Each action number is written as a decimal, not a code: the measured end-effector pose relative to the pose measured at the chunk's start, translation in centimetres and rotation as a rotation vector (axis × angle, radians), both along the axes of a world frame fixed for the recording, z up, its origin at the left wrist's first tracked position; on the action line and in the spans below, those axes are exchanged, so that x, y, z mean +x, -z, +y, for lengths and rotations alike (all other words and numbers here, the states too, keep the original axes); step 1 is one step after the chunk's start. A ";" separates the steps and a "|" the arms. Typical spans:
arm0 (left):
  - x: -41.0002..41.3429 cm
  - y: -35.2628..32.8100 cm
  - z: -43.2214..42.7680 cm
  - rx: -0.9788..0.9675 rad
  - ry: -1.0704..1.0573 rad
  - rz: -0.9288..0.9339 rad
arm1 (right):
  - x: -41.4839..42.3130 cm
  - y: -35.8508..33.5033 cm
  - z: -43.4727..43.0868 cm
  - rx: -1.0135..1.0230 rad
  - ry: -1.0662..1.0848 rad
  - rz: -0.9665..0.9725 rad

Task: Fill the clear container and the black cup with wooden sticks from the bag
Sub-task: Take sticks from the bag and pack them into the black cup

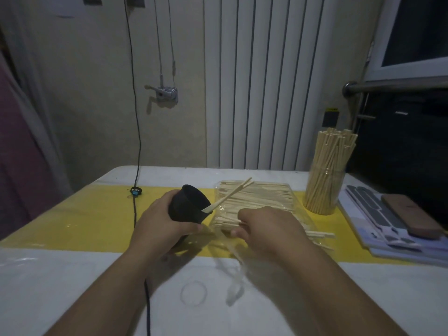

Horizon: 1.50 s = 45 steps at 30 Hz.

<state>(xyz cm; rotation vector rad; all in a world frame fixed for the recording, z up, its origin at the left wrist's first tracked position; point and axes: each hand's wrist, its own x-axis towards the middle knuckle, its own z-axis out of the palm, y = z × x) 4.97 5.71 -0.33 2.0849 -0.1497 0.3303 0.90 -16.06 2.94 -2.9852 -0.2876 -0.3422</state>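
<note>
Left hand (167, 219) grips the tilted black cup (189, 204); right hand (264, 226), at its 3 o'clock, pinches wooden sticks (261, 197) in the bag (218, 189).

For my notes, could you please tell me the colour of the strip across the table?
The strip is yellow, clearest in the head view.

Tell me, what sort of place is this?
Probably a room in someone's home: a cloth-covered table, what looks like a white ribbed radiator on the wall, and a window at the right.
</note>
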 end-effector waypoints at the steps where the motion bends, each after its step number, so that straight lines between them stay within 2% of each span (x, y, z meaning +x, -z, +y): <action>1: 0.0 0.0 0.0 -0.002 -0.002 0.002 | -0.1 -0.3 0.1 -0.022 -0.003 -0.035; 4: 0.0 0.0 0.0 -0.004 -0.003 0.004 | -0.6 -1.2 0.3 -0.069 -0.011 -0.134; 6: 0.0 0.0 0.0 -0.006 -0.006 0.006 | -0.6 -1.3 0.4 -0.073 -0.035 -0.276; 8: 0.0 0.1 0.0 0.001 -0.006 0.009 | -0.3 -0.9 0.2 -0.063 -0.066 -0.520; 12: 0.1 0.2 0.0 0.014 -0.008 0.008 | 0.2 -0.6 -0.4 0.141 -0.266 -1.002; 14: 0.2 0.1 0.0 0.015 -0.010 0.005 | 0.2 -0.6 -0.3 0.209 -0.340 -1.101; 16: 0.1 0.2 0.0 0.018 -0.003 0.005 | 0.2 -0.6 -0.2 0.243 -0.304 -1.119; 22: 0.0 0.1 -0.2 0.013 -0.020 0.012 | 1.0 -0.1 -0.4 0.365 -0.249 -1.074; 31: 0.0 0.1 -0.2 0.028 -0.016 0.012 | 0.4 -0.2 -0.4 0.884 -0.241 -1.019; 33: -0.1 0.1 -0.3 0.032 -0.015 0.009 | -0.2 -0.9 0.0 1.098 -0.221 -0.910; 36: -0.1 0.2 -0.2 0.043 -0.009 0.002 | -1.0 -1.7 1.2 1.522 -0.162 -0.543; 38: 0.0 0.2 -0.1 0.049 -0.009 0.000 | -0.8 -1.5 1.4 1.545 -0.118 -0.427; 45: 0.0 0.1 -0.2 0.049 0.002 -0.009 | 0.2 -1.0 0.8 1.577 -0.027 -0.208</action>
